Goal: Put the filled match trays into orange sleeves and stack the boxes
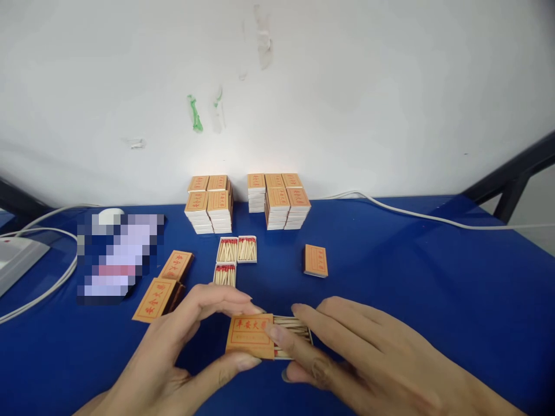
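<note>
A partly open matchbox (250, 341) lies between my two hands at the front of the blue table. My left hand (186, 341) grips its orange sleeve by the long sides, thumb on the near edge and fingers on the far edge. From the sleeve's right end sticks out a white tray of matches (295, 330). My right hand (359, 352) closes around that tray, with one finger resting on the sleeve's edge. Just beyond, three open trays of red-tipped matches (247, 249) sit together. Two orange sleeves (154, 299) lie beside my left hand, one partly over the other.
Stacked matchboxes (219, 203) stand at the wall, with another group of stacks (288, 202) to their right. One closed matchbox (315, 260) lies alone at right. A blurred-out phone-like object (125, 254), a white rounded thing (110, 217) and white cables (416, 211) are also there.
</note>
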